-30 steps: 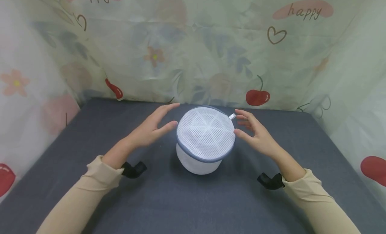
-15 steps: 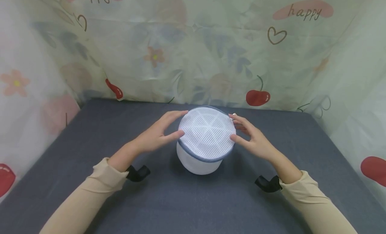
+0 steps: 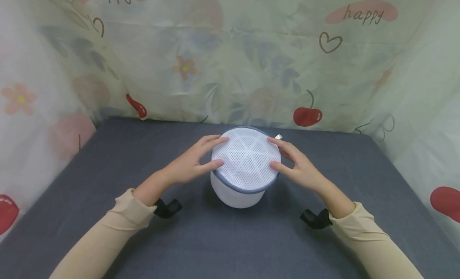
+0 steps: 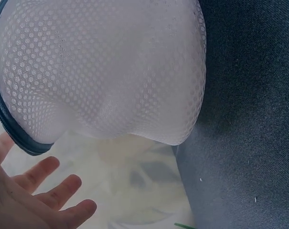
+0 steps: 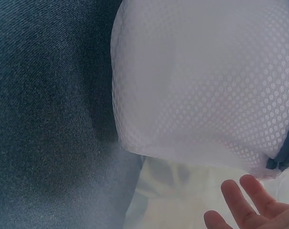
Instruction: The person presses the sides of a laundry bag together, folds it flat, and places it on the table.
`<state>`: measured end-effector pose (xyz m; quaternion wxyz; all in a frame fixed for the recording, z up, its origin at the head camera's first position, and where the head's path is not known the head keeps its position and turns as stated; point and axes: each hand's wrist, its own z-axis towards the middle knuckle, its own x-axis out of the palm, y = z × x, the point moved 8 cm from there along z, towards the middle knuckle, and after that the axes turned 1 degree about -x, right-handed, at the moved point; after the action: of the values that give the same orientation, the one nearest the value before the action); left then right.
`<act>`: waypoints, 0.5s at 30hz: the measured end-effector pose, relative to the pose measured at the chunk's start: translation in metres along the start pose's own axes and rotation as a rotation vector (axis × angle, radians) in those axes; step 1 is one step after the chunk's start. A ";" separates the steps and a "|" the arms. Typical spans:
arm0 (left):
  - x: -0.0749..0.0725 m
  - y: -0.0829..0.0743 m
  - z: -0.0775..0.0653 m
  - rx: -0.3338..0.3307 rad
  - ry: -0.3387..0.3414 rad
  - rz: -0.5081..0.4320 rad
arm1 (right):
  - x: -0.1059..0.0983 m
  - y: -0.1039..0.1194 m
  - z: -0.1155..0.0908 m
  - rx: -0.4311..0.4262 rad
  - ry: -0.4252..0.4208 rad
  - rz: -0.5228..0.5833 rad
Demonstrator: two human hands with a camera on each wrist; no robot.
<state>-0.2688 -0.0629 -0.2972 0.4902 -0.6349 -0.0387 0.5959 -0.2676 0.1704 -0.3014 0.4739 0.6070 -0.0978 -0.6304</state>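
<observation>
A white mesh laundry bag [image 3: 246, 161], rounded like a drum, stands on the dark cloth with a blue-grey zipped rim round its top. My left hand [image 3: 194, 161] lies at its upper left edge, with thumb and index finger over the mesh top. Opposite it, my right hand [image 3: 298, 165] touches the top at the right edge, beside a small pale tab [image 3: 278, 137]. In the left wrist view the fingers [image 4: 70, 188] are spread below the zip. The right wrist view has relaxed fingers [image 5: 240, 200] near the zip's end, apart from the mesh side.
A dark blue-grey cloth [image 3: 230, 247] covers the table. Behind it hangs a pale printed curtain [image 3: 230, 71], which also runs along both sides. Black wrist mounts [image 3: 168, 209] stick out from both cuffs.
Both hands have moved inward from either side of the laundry bag. Their thumbs and index fingers now lie over its top edge. The bag has stayed in place.
</observation>
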 end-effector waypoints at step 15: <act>0.002 0.003 0.002 -0.001 -0.005 0.020 | 0.002 0.002 0.004 -0.022 -0.020 0.011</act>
<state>-0.2710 -0.0623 -0.3004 0.4838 -0.6340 -0.0337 0.6024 -0.2696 0.1664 -0.3003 0.4830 0.5947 -0.0988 -0.6350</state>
